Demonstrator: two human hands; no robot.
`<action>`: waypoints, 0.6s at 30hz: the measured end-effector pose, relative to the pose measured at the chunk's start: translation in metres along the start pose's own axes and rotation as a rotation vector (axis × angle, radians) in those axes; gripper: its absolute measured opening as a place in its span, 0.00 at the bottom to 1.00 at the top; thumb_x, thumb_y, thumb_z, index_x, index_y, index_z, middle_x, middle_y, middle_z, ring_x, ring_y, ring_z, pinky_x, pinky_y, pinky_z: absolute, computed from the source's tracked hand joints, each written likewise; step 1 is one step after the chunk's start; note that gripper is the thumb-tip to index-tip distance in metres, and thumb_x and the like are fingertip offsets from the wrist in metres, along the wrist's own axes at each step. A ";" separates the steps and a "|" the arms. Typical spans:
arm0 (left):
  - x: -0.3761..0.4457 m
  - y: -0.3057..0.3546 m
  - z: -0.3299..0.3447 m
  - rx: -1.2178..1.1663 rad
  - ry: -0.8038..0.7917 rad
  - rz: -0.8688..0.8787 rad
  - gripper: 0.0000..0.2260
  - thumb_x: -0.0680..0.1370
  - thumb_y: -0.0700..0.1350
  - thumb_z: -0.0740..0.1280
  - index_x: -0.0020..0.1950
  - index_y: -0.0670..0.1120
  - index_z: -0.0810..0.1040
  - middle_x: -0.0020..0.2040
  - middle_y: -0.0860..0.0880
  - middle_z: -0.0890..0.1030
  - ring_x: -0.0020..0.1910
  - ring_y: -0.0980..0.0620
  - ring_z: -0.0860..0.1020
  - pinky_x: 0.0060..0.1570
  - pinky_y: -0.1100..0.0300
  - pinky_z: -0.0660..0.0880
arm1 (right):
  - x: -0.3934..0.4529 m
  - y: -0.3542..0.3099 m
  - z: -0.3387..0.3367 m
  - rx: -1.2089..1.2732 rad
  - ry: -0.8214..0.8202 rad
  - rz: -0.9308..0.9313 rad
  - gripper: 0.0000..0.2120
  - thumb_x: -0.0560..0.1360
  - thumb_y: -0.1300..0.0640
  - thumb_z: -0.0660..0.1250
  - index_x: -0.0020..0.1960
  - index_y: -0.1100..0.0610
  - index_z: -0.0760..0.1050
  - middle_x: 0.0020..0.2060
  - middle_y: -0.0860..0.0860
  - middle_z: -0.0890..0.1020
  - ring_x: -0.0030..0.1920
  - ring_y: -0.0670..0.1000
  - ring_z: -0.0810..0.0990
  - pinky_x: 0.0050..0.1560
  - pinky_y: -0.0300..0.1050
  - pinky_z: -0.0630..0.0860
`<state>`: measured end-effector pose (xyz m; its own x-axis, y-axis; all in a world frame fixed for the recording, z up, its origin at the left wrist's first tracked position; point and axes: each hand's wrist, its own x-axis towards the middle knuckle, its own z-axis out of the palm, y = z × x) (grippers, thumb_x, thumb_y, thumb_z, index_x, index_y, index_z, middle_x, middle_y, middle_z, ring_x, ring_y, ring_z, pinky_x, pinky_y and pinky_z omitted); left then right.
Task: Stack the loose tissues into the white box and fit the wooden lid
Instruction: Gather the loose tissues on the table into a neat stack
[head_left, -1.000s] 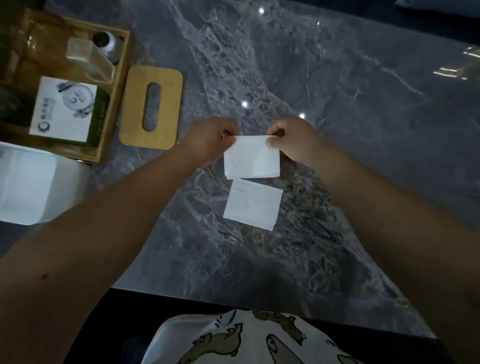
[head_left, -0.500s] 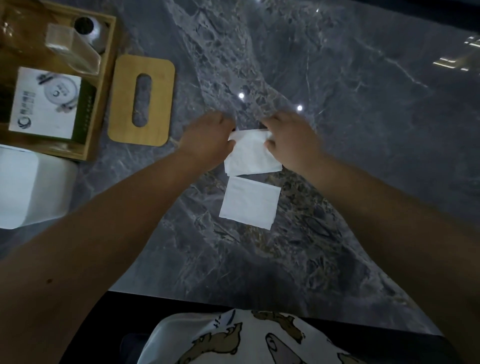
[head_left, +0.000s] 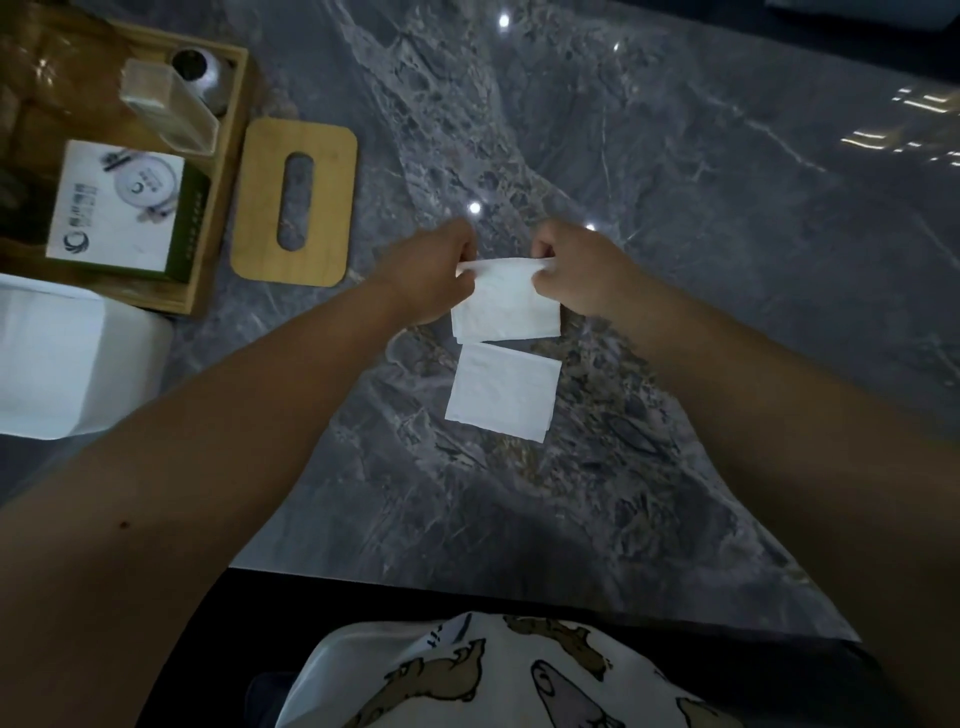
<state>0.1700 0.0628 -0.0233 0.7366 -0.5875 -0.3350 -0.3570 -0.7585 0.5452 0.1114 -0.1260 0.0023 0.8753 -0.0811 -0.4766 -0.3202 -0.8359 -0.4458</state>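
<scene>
Just beyond the folded tissue (head_left: 503, 396) lying flat on the marble table (head_left: 675, 364), my left hand (head_left: 434, 275) and right hand (head_left: 582, 273) pinch another tissue (head_left: 506, 309) by its top corners to square it for stacking, well right of the wooden lid (head_left: 294, 201) and white box (head_left: 67, 358).

Single head-worn view, looking steeply down and forward over the grey marble table (head_left: 675, 208), close above the forearms.
</scene>
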 end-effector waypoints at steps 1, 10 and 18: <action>-0.004 0.000 -0.003 -0.042 -0.012 -0.003 0.11 0.77 0.45 0.65 0.59 0.45 0.72 0.54 0.45 0.79 0.49 0.46 0.77 0.44 0.56 0.71 | -0.006 0.000 -0.003 0.039 -0.011 -0.006 0.14 0.74 0.60 0.65 0.59 0.57 0.72 0.54 0.54 0.78 0.53 0.54 0.77 0.44 0.40 0.67; -0.041 0.017 -0.040 -0.227 -0.122 0.095 0.08 0.80 0.47 0.64 0.56 0.47 0.78 0.51 0.51 0.78 0.48 0.53 0.76 0.47 0.59 0.70 | -0.063 0.000 -0.010 0.354 0.073 0.035 0.02 0.74 0.56 0.67 0.46 0.51 0.78 0.43 0.49 0.81 0.44 0.52 0.81 0.45 0.48 0.79; -0.062 0.016 -0.009 -0.143 -0.274 0.067 0.10 0.80 0.48 0.65 0.59 0.47 0.78 0.57 0.48 0.79 0.52 0.52 0.75 0.48 0.60 0.68 | -0.106 0.016 0.037 0.557 0.021 0.190 0.03 0.75 0.60 0.69 0.45 0.53 0.81 0.42 0.53 0.83 0.43 0.53 0.81 0.45 0.48 0.79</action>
<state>0.1236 0.0896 0.0136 0.5250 -0.7040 -0.4783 -0.3014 -0.6794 0.6690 0.0003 -0.1104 0.0174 0.7892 -0.2167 -0.5747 -0.6092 -0.3948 -0.6878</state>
